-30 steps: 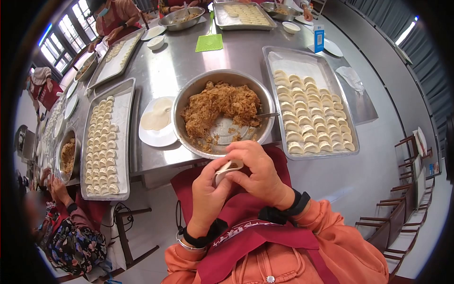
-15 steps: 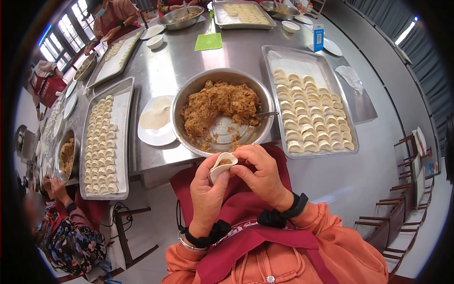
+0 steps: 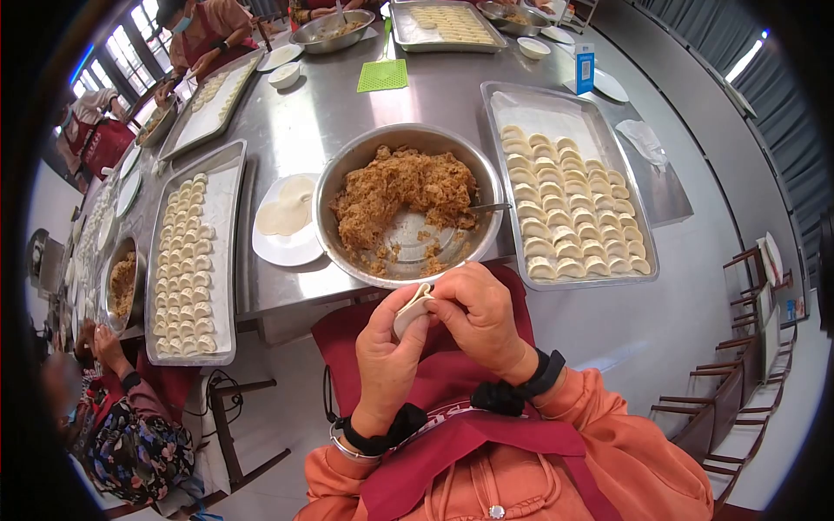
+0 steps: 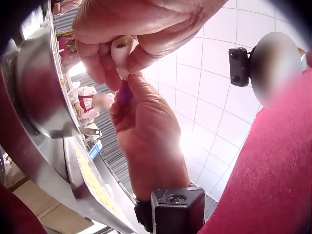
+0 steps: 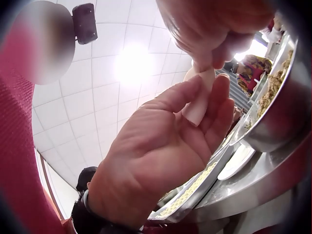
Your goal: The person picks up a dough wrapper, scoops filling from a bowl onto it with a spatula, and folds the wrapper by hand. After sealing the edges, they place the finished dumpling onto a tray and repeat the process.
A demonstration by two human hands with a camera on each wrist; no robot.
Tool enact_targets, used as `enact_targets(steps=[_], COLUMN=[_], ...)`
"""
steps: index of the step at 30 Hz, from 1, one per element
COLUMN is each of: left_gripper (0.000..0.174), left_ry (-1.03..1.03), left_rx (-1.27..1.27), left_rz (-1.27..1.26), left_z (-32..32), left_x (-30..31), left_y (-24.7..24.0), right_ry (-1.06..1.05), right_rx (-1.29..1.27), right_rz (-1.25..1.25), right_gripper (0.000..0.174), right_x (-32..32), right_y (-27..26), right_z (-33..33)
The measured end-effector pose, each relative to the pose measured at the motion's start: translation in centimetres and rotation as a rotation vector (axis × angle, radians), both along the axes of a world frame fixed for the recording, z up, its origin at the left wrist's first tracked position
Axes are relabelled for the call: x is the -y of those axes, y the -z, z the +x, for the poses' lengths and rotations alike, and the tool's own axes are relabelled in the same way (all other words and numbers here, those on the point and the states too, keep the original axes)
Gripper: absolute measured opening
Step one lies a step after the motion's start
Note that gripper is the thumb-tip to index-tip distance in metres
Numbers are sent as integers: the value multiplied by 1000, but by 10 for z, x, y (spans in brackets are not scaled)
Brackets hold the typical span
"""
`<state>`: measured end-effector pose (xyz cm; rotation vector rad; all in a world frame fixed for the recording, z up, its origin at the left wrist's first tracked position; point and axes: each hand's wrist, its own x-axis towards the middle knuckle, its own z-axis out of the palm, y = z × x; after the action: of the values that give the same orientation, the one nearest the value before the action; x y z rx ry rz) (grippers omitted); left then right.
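Note:
A folded dough wrapper [image 3: 412,314] is held between both hands just in front of the metal bowl [image 3: 323,227] of brown filling [image 3: 382,195]. The left hand [image 3: 387,356] grips its left side between thumb and fingers. At the wrapper's right end the right hand [image 3: 482,317] pinches the edge. A little filling shows inside the wrapper [image 4: 122,45] in the left wrist view, and its far end lies between the other hand's fingertips. The right wrist view shows the pale wrapper [image 5: 197,106] across the left hand's fingers.
A plate [image 3: 282,252] with flat wrappers lies left of the bowl. Trays of shaped dumplings stand on the left [image 3: 228,260] and right [image 3: 591,282]. A spoon handle [image 3: 491,208] crosses the bowl's rim. Other people stand or sit around the table, and chairs line the right.
The wrapper, showing filling in its opening half a second ago, is now folded more nearly closed. The right fingers have drawn in against its edge. A person at far left has shifted.

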<state>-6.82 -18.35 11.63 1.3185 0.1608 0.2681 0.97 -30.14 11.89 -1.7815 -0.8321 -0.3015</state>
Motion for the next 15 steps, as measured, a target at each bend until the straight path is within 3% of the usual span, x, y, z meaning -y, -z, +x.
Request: enact_targets(steps=[6,11,15], left_gripper=[31,32,32], left_ry=[-4,-4,3], left_rx=[21,4,0], left_rz=[-57,42,12], left_z=[1,0,0], left_x=[0,-4,-3], left_y=[3,1,5], right_ry=[-19,-50,-62], right_rx=[-13,-241,-265], right_rz=[25,83,62], right_gripper=[15,22,17], right_x=[2,2,1], right_y=[3,-7,-8], right_z=[1,-3,0])
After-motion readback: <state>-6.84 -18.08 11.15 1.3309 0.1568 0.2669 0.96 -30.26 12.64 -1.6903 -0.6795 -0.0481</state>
